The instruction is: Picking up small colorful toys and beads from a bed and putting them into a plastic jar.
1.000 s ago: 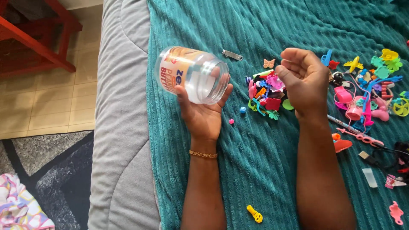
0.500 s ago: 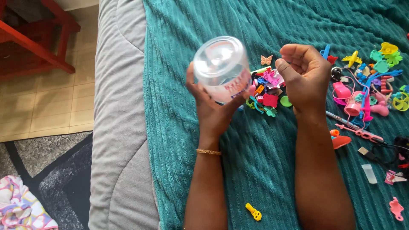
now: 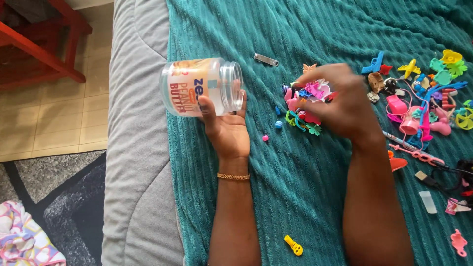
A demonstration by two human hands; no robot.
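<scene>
On the teal blanket [image 3: 315, 187], left of the heap of small plastic trinkets [image 3: 305, 101], the left hand [image 3: 224, 125] holds a clear plastic jar [image 3: 201, 87]. Jar is lidless, threaded neck visible, orange-and-white paper label wrapped round the body, looks empty (see-through at the neck, nothing visible inside). It lies on its side in the palm: long axis roughly horizontal across the view, open mouth pointing toward the trinket heap, base pointing away toward the grey quilt edge [image 3: 138, 162]. Grip: fingers wrapped under and around the body, thumb on the label; firm hold. Gold bracelet [image 3: 233, 176] on that wrist.

Right hand [image 3: 342, 101] sits on top of the trinket heap, fingers curled down into it; motion blur, so cannot tell whether it has pinched any piece. Jar mouth and this hand are near, not touching.

Other bits relative to the jar: silver hair clip [image 3: 266, 59] just beyond the mouth, a second bigger spread of coloured toys [image 3: 428, 93] well past the heap, yellow piece [image 3: 294, 245] lower down between the forearms.
</scene>
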